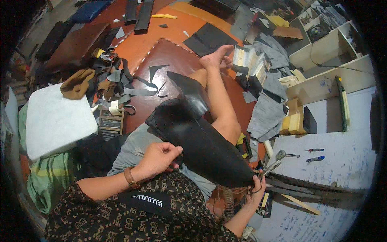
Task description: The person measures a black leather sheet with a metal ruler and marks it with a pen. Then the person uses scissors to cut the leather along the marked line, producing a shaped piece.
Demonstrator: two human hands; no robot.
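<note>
A large black leather piece (201, 141) lies across my lap and raised knee. My left hand (159, 158), with a brown strap on its wrist, pinches the near edge of that leather. My right hand (258, 189) grips the leather's lower right corner, close to a pair of metal scissors (274, 163). Whether the right hand also holds the scissors I cannot tell. My bare leg and foot (217, 56) stretch out over a brown leather sheet (169, 60) on the floor.
A white foam cushion (54, 119) lies at left with a brown cloth (76, 84) on it. Leather strips (117, 80) are piled beside it. Grey fabric (268, 109) lies at right. A white worktable (334, 161) carries pens (315, 158). Wooden shelves (330, 52) stand behind.
</note>
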